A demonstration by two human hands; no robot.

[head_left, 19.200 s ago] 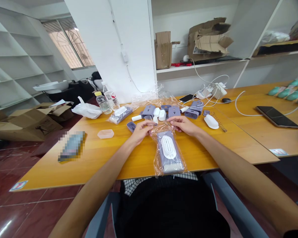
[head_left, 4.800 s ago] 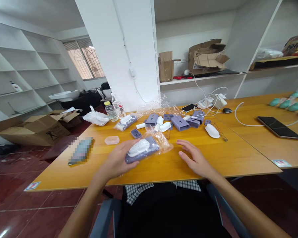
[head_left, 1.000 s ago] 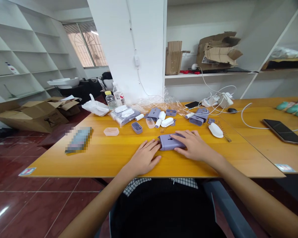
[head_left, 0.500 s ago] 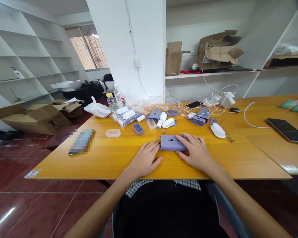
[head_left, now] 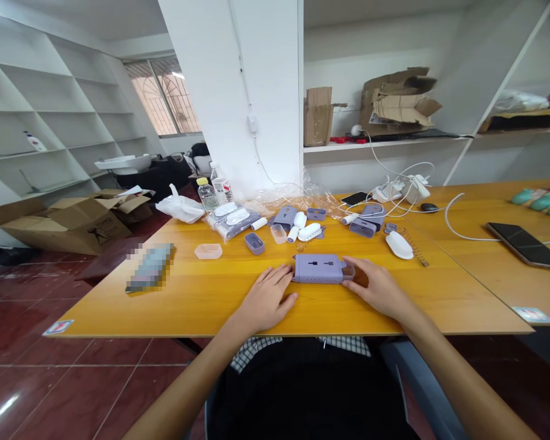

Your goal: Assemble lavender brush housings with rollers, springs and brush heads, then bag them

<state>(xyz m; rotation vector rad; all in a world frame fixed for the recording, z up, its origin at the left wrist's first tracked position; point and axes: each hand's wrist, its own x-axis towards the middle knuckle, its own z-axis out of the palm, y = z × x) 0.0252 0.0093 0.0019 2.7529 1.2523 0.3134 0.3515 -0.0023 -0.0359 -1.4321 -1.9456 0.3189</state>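
Note:
A purple plastic case (head_left: 318, 269) with two dark slots in its top lies lengthwise in front of me. A clear plastic cup (head_left: 349, 272) sits at its right end, partly hidden by fingers. My right hand (head_left: 376, 286) pinches that cup between thumb and forefinger. My left hand (head_left: 266, 299) rests on the table, fingers stretched out, the fingertips touching the case's left end. Beyond the case are a small purple cup (head_left: 255, 243), another clear cup (head_left: 278, 234) and a white oval part with a toothed edge (head_left: 309, 231).
A clear tray (head_left: 208, 251) and a blurred-out flat object (head_left: 150, 267) lie to the left. At right are a white oval piece (head_left: 399, 245), a coiled spring (head_left: 415, 249), white cables and a dark phone (head_left: 529, 244). Bottles (head_left: 207, 195) stand at the back.
My right hand has slid rightward from the top of the case to its right end, exposing the second slot and the clear cup. My left hand stays at the left end.

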